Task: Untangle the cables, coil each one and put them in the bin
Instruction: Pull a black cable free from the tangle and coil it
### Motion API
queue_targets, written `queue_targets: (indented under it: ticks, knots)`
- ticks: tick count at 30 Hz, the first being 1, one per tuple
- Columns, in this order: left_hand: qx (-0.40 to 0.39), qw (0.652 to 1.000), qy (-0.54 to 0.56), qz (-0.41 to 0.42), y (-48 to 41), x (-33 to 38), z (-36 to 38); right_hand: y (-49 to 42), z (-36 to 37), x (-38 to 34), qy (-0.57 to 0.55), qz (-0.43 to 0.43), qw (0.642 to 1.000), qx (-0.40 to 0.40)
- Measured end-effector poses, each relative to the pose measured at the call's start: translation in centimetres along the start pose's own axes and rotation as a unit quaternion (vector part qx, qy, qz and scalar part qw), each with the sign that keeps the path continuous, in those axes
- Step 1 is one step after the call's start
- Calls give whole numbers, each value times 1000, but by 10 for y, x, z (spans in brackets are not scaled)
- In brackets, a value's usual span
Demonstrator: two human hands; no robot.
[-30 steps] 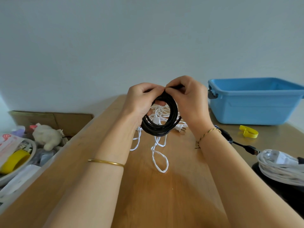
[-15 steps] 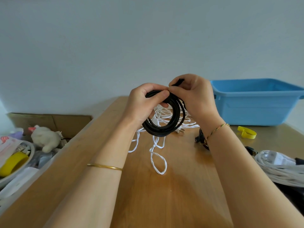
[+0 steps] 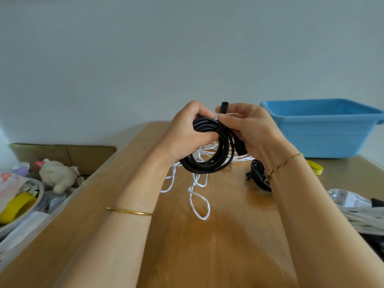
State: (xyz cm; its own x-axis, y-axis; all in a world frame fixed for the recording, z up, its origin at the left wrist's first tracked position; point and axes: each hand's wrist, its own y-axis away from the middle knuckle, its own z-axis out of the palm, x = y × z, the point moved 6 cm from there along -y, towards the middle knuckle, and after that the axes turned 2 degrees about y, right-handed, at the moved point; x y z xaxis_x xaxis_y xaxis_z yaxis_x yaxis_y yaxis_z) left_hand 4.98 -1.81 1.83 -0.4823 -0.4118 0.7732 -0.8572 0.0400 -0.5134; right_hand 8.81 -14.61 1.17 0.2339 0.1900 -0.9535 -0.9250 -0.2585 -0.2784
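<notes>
I'm holding the black cable coil (image 3: 209,163) up above the table (image 3: 218,246). My left hand (image 3: 187,134) is curled tight round the top of the loops, and my right hand (image 3: 253,132) pinches a black strap (image 3: 224,106) that pokes up past my fingertip, right at the top of the coil. The white cable (image 3: 197,196) lies in a loose tangle on the table just under it. The blue bin (image 3: 324,132) sits far right, well apart from the coil. A smaller black cable (image 3: 257,175) lies by my right wrist, with a yellow strap (image 3: 315,167) near the bin
</notes>
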Motion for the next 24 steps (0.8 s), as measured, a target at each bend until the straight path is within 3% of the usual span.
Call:
queue_targets:
  ticks: [4, 11, 16, 24]
  knots:
    - [7, 1000, -6, 17, 0, 5, -3, 0, -1, 2, -39, 8, 999, 21]
    - [25, 999, -17, 44, 0, 17, -3, -4, 0, -1, -8, -17, 1000, -8]
    - [51, 997, -39, 40, -2, 14, -7, -7, 0, 2, 114, -54, 992, 11]
    - [32, 997, -51, 46, -4, 16, -3, -5, 5, -7, 169, -91, 981, -12]
